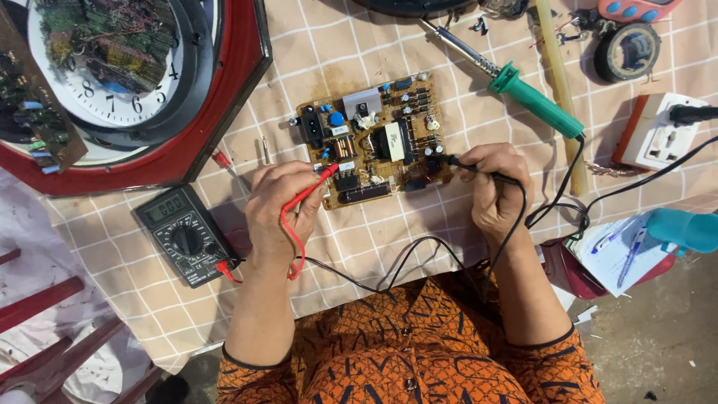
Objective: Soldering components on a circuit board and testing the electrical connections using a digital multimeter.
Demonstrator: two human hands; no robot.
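Now I am probing the board (374,142), which is lying flat on the checked cloth (314,45) just ahead of my hands. My left hand (283,209) is pinching the red probe (318,183), its tip touching the board's near-left edge. My right hand (493,187) is closed round the black probe (467,164), its tip sitting at the near-right corner. Both leads are trailing back toward the meter (187,236) at my left, red plug seated; its display is too small to read.

Judging the step: a reading across two points. The next move is calling for steady tips and a glance left without slipping.

Board: tan laminate, crowded with a boxy transformer, blue and black cylindrical capacitors, a grey heat sink. Probes: slim plastic shafts. Soldering iron (523,93), green handle, is resting beyond the board.
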